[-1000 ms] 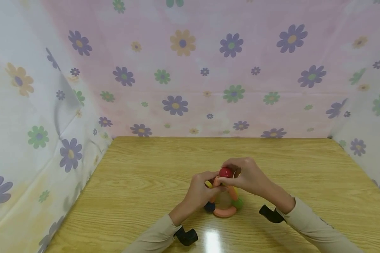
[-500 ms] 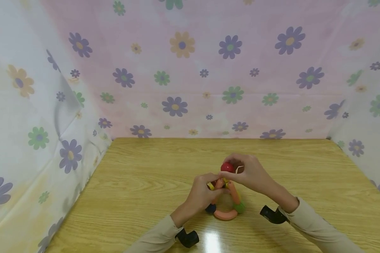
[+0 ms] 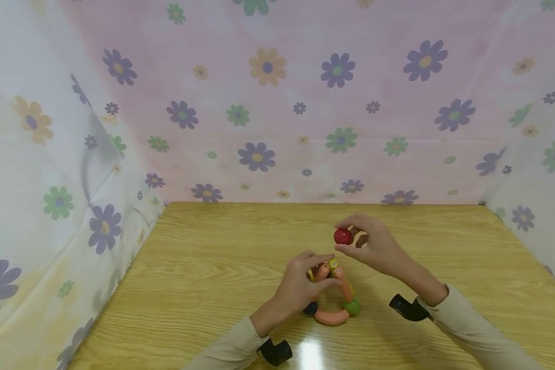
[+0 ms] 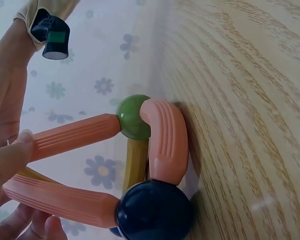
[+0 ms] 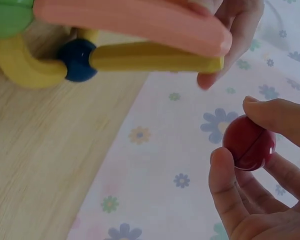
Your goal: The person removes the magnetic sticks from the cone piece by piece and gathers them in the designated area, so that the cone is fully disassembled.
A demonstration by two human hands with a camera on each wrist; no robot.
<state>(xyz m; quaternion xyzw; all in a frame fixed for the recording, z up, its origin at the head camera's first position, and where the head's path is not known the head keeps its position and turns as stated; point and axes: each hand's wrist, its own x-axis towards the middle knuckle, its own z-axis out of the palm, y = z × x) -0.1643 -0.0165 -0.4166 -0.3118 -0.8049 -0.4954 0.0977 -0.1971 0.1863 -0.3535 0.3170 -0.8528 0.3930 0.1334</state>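
"Pinching a red ball, that's my right-hand grip in the head view, thumb below and a finger above."

"And the left?"

"My left-hand grip is curled about the top of a frame of rods and balls. I see that frame on the wooden surface; the red ball is in the air above and to the right of its top, apart from it."

"Left wrist feed?"

"I have two long coral rods, thumb on the end of one, fingers behind the other. One runs to a green ball, the other to a dark blue ball, and a curved coral rod links those two balls beside the surface. Behind it I can see a yellow rod."

"Now the right wrist."

"Same pinch, close up: two fingertips on opposite sides of the red ball, which shows a dark seam. I see it near the rod ends, touching neither. Toward the upper left, a straight yellow rod lies alongside a coral one and reaches a blue ball; I can't tell whether that's the left wrist's blue ball."
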